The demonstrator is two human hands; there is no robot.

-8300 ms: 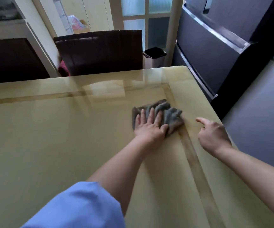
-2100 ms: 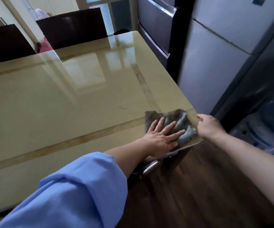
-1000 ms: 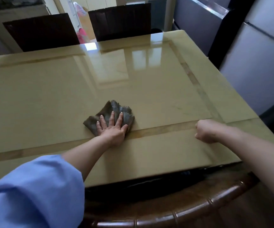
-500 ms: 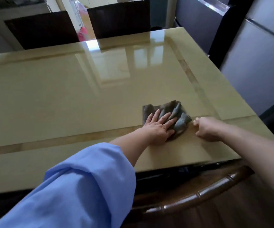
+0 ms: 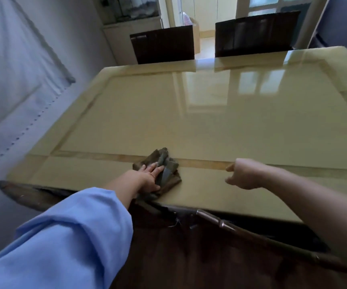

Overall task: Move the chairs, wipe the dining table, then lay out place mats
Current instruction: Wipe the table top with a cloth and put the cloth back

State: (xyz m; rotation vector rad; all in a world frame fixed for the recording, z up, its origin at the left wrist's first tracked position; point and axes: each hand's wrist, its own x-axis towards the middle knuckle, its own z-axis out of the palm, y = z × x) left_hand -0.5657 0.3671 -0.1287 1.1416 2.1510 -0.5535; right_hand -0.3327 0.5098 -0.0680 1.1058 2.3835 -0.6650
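A glossy yellow dining table (image 5: 199,122) with a brown inlaid border fills the view. My left hand (image 5: 145,177) presses flat on a crumpled grey-brown cloth (image 5: 166,165) near the table's front edge, left of centre. My right hand (image 5: 245,174) hovers loosely curled just above the table to the right of the cloth, holding nothing. Two dark chairs (image 5: 164,45) (image 5: 254,33) stand at the far side. No place mats are in view.
A dark wooden chair back (image 5: 220,222) with a curved rail lies directly below me against the front edge. A pale wall (image 5: 18,80) runs along the table's left side. A cabinet and a glazed door stand behind the far chairs.
My left hand has slid the cloth leftward along the front border strip. My right hand moved left with it, and my view swung left toward the wall.
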